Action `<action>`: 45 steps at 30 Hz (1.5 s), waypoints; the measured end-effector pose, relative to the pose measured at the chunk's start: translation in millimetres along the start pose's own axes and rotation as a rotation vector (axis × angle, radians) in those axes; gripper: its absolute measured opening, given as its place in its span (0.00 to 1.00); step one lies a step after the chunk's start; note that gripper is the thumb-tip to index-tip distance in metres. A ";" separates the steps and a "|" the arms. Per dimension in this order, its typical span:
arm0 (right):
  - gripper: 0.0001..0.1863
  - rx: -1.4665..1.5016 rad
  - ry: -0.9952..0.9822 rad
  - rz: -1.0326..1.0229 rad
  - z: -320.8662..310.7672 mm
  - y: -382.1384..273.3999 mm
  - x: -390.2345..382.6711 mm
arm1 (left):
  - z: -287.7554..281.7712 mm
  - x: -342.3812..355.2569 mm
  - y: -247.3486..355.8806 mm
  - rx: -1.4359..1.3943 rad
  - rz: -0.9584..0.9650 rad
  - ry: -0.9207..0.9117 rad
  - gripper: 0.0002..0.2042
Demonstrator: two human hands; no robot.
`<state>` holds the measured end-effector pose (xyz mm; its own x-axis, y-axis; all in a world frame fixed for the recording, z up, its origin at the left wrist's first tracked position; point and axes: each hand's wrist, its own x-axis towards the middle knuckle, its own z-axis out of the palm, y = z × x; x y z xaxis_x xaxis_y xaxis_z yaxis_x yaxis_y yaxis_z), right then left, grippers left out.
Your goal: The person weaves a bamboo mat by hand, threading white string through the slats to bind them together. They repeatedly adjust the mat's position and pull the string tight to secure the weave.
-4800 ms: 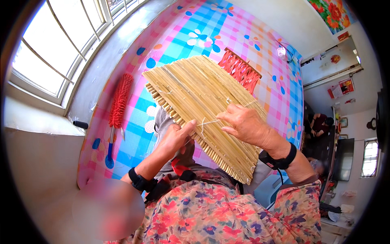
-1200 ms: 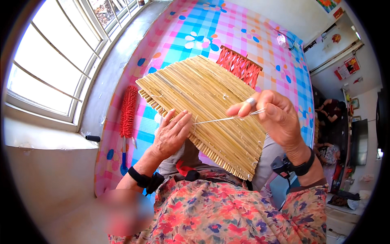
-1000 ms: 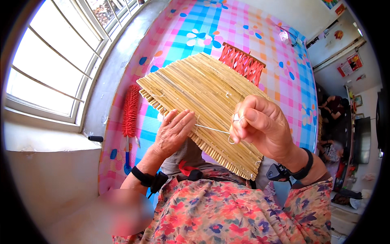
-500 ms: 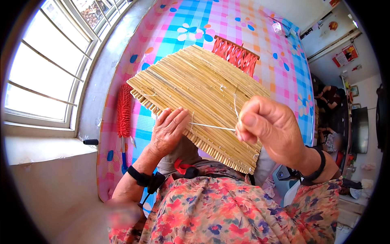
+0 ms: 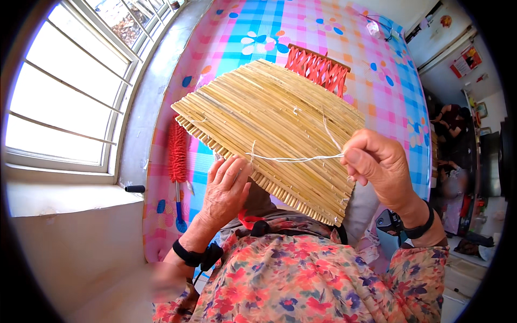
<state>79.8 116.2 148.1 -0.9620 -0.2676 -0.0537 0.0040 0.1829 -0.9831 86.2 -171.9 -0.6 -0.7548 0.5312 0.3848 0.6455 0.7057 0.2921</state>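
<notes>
A flat mat of straw-coloured stalks [image 5: 280, 102], stitched with white string, lies tilted across my lap. A second layer of stalks shows along its near edge, the cut ends in a row. My left hand [image 5: 223, 185] is closed on that near edge, fingertips beside a stitch. White string [image 5: 296, 159] runs from this stitch, slightly slack, over the mat to my right hand [image 5: 377, 167]. Thumb and forefinger there pinch the string, above the mat's right side. A loose length of string also trails from the pinch onto the mat. Whether a needle is in the fingers cannot be seen.
A red woven item with a wooden bar [image 5: 319, 67] lies beyond the mat on the checked, flowered sheet [image 5: 258, 27]. To the left are a red fluffy duster [image 5: 177, 153] and a barred window [image 5: 70, 81]. Another person [image 5: 451, 121] sits at the far right.
My right hand has moved to the right and drawn out more string, which now sags a little. My left hand stays at the near edge, its fingers slightly shifted.
</notes>
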 end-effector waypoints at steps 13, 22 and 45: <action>0.08 0.086 0.031 -0.105 -19.8 4.3 22.3 | -11.9 23.9 18.7 0.042 -0.120 -0.073 0.23; 0.03 -0.233 -0.294 -0.211 -1.3 14.1 4.1 | -37.9 34.9 37.9 -0.294 0.114 0.058 0.19; 0.02 -0.521 0.138 0.037 -120.4 58.8 -47.2 | -69.6 34.9 12.5 -0.677 -0.141 0.098 0.06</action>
<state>92.6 253.5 113.9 -0.9908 -0.1321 -0.0291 -0.0635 0.6445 -0.7619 76.0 -177.1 77.4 -0.8432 0.3887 0.3714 0.4970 0.3001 0.8142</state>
